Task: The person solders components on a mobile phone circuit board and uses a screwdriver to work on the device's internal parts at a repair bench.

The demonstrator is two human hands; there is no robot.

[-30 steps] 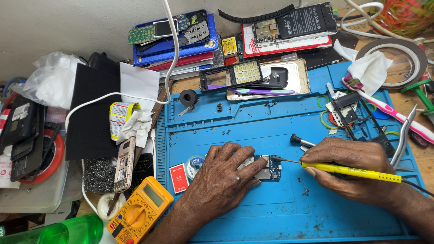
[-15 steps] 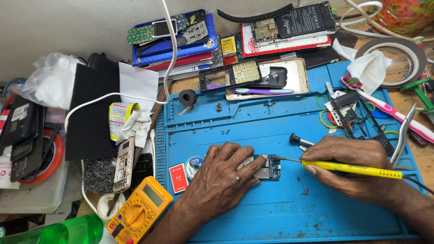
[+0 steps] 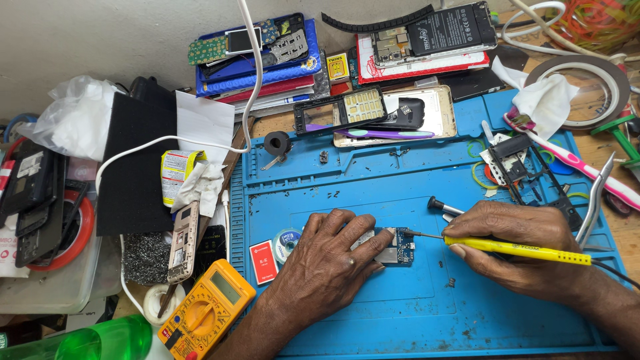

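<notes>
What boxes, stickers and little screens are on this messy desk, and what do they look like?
Multimeter: bottom left, orange-yellow, with a small grey screen.
Small card: on the blue mat beside the left hand, red with a white patch.
Packet: left of the mat, yellow and white, crumpled.
Small box: by the stacked books, yellow, square.
Phone battery: top, black with a label.

The blue mat (image 3: 427,313) is looking like matt rubber, scuffed and speckled with dirt. The small board (image 3: 395,245) is showing dull metal shields on blue laminate. The yellow iron (image 3: 517,250) is shining as smooth plastic, its tip bare metal. The meter (image 3: 207,310) is wearing glossy orange plastic. The tissue (image 3: 547,100) is lying soft and crumpled; the tweezers (image 3: 597,200) are gleaming steel.
</notes>
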